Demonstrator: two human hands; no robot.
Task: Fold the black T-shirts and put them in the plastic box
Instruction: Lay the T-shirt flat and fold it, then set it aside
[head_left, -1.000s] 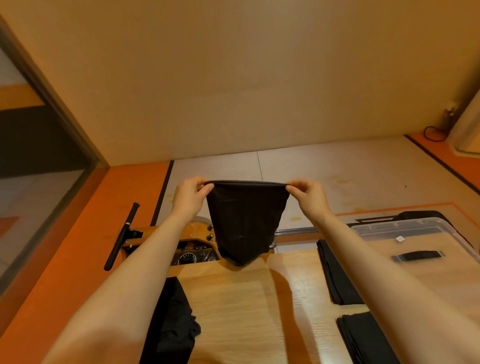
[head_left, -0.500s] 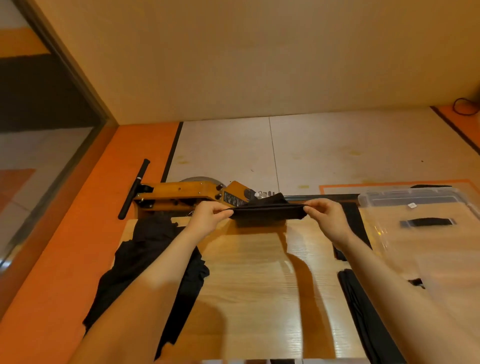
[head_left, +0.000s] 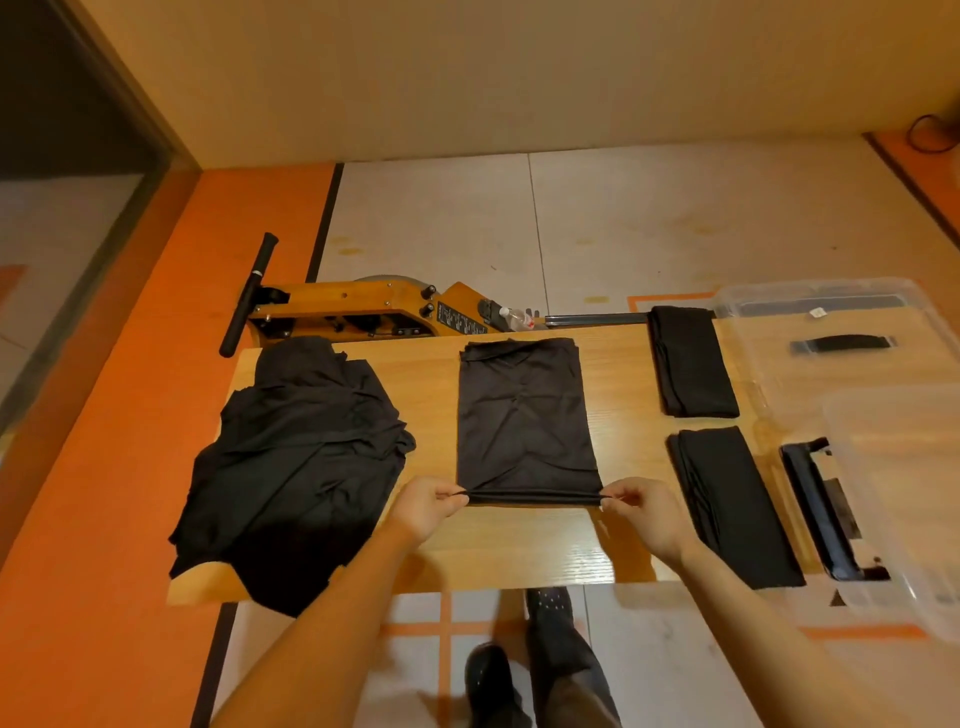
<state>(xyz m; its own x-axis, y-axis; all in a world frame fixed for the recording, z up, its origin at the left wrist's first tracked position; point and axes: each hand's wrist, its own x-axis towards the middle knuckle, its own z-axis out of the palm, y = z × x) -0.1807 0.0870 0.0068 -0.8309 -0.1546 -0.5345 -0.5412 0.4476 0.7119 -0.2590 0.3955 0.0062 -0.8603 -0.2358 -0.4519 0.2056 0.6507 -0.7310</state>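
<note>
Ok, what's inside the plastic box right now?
No T-shirt shows inside the clear plastic box; the wooden table shows through it. Both folded T-shirts lie on the table beside it. Glare hides the box's right side.

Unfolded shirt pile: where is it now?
Head view: the unfolded shirt pile lies on the table's left end, left of the shirt being folded, draping over the near-left edge.

The box runs off the right edge. The heap covers the worktop's left corner. The label on the rower is too small to read, and both forearms leave the bottom edge.
</note>
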